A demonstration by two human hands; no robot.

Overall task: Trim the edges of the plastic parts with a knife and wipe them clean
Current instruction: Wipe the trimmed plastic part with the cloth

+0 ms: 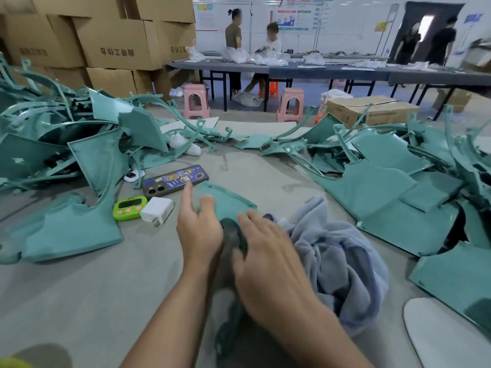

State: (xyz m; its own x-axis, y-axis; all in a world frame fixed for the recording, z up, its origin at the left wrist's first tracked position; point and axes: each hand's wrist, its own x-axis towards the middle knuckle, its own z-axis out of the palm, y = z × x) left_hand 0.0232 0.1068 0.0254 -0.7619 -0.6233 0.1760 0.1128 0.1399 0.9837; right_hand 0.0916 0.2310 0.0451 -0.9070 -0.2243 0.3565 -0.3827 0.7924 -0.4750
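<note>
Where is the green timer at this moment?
Head view: the green timer lies left of the left hand, beside the white charger, near the phone.

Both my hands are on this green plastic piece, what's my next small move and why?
Probably move your right hand onto the blue cloth just beside it and wipe the plastic part, while the left hand rests on it to steady it. No knife is in view, so wiping looks the nearest step.
</note>
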